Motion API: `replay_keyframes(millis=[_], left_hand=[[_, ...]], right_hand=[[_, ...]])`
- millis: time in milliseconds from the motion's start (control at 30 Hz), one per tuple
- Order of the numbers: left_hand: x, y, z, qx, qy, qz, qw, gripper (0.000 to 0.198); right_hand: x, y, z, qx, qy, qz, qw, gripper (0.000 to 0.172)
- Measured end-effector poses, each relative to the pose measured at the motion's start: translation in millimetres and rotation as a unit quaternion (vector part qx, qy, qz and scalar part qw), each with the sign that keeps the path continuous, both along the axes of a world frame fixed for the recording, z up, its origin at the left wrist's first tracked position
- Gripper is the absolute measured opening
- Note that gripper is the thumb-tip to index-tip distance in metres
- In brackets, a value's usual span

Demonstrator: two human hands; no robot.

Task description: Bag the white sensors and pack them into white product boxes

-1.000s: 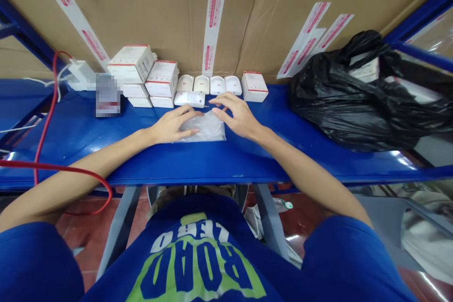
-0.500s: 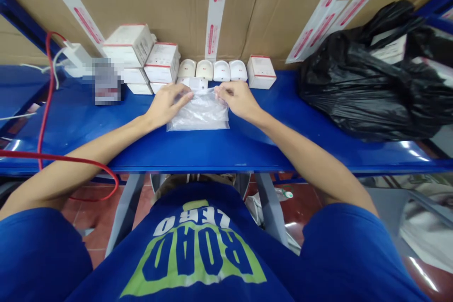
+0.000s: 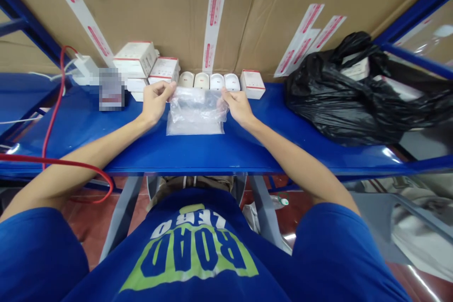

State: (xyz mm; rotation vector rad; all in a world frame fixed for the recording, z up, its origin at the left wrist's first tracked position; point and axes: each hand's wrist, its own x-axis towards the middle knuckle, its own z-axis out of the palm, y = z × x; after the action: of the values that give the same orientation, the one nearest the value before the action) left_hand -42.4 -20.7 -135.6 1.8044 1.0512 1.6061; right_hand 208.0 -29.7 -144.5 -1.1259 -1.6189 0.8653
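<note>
A clear plastic bag (image 3: 197, 107) is stretched between my two hands, a little above the tabletop. My left hand (image 3: 156, 100) pinches its upper left corner between thumb and fingers. At the opposite side, my right hand (image 3: 238, 106) grips the upper right edge the same way. Under the bag a further layer of clear plastic (image 3: 194, 128) lies flat; I cannot tell whether it is a separate bag. Just behind the bag, several small white rounded devices (image 3: 202, 80) stand in a row, their lower parts hidden by it.
White boxes (image 3: 134, 56) are stacked at the back left, and a single white box (image 3: 252, 84) stands right of the devices. A black plastic bag (image 3: 329, 89) holding boxes fills the right side. A red cable (image 3: 53, 118) crosses the left of the blue table (image 3: 198, 158).
My left hand has moved left to the bag's corner, and the hands are farther apart. The bag's top is now raised and spread open wide, uncovering plastic beneath. The view has shifted slightly.
</note>
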Motion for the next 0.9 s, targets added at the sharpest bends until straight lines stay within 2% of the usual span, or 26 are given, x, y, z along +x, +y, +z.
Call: replay_keyframes(millis=[100, 167, 233, 333, 433, 533, 667, 900], left_hand=[[2, -1, 1.5, -0.037, -0.042, -0.016, 0.998, 0.046], [5, -4, -0.4, -0.121, -0.053, -0.080, 0.988, 0.042], [9, -7, -5.2, -0.212, -0.036, -0.155, 0.964, 0.038], [16, -10, -14.1, -0.258, -0.006, -0.182, 0.949, 0.033], [18, -12, -18.9, -0.255, -0.007, -0.140, 0.957, 0.033], [18, -12, -18.6, -0.218, -0.028, -0.098, 0.971, 0.036], [15, -11, -12.3, -0.185, -0.062, -0.121, 0.973, 0.033], [0, -5, 7.7, -0.151, -0.042, -0.109, 0.982, 0.025]], right_hand=[[1, -1, -0.6, 0.002, 0.007, 0.005, 1.000, 0.068], [3, -1, -2.5, -0.004, 0.011, 0.001, 1.000, 0.069], [6, 1, -5.0, -0.007, 0.012, -0.008, 1.000, 0.071], [9, 3, -7.3, -0.024, 0.020, -0.014, 0.999, 0.072], [7, 0, -6.6, -0.058, 0.058, 0.000, 0.997, 0.070], [1, -8, -4.9, -0.100, 0.104, 0.045, 0.989, 0.063], [-4, -15, -1.4, -0.105, 0.120, 0.091, 0.983, 0.047], [-4, -19, 9.5, -0.075, 0.122, 0.068, 0.987, 0.029]])
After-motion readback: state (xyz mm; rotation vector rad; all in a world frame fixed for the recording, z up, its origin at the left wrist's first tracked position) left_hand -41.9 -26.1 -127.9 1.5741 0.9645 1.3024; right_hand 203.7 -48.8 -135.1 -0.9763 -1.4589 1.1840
